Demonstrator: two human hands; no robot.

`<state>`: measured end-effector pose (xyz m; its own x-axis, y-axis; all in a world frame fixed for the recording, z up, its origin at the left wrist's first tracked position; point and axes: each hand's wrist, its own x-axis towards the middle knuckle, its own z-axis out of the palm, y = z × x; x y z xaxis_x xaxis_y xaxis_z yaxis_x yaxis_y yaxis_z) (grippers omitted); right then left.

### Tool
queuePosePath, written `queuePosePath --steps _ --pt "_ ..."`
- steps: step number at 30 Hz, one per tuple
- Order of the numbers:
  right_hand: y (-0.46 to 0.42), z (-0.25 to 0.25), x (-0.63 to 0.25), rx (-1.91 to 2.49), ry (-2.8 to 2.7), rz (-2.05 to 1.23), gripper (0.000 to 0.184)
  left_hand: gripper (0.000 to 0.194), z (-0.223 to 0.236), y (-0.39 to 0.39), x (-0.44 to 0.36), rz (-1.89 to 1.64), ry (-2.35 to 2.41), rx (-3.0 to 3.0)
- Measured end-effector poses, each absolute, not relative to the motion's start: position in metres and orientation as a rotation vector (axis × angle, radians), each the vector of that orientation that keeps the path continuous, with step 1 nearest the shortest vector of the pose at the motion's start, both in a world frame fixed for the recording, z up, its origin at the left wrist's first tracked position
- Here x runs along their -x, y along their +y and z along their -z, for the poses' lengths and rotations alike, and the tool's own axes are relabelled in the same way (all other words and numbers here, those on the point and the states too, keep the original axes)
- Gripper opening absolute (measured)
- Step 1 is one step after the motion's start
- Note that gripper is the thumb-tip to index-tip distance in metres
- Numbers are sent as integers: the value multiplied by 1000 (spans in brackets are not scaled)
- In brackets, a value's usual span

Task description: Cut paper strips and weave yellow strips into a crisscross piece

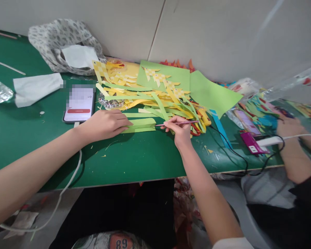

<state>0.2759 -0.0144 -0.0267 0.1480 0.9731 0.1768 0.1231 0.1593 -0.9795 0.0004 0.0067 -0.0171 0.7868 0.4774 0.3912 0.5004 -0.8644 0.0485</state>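
A folded light green paper strip (142, 125) lies on the green tabletop. My left hand (107, 124) is over its left end, fingers curled and pressing it down; the fingertips are partly hidden. In my right hand (179, 128) is a thin pinkish metallic stick-like tool (189, 122), pinched between thumb and fingers. Its tip is at the strip's right end; I cannot tell what kind of tool it is. Just behind both hands lies a pile of yellow and green paper strips (145, 100), with woven yellow pieces (158, 76) on green sheets.
A phone (79, 103) with a white cable lies left of the pile. Further back are a patterned cloth bag (59, 41) and white tissue (36, 90). A yellow-handled tool (204, 117) trails a black cord toward a magenta power block (251, 143). A co-worker's arms (295, 148) are at right.
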Motion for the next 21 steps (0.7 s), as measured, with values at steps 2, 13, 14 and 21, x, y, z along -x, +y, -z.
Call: queuePosePath --steps 2,13,14,21 --pt "-15 27 -275 1217 -1272 -937 11 31 17 7 0 612 -803 2920" --pt "-13 25 -281 1244 -1201 -845 14 29 17 7 0 605 -800 2916" --pt "-13 24 -282 1247 -1190 -833 14 29 17 7 0 606 -799 2915" --pt "-14 24 -279 1210 -1249 -889 12 31 17 8 0 593 -786 2899"
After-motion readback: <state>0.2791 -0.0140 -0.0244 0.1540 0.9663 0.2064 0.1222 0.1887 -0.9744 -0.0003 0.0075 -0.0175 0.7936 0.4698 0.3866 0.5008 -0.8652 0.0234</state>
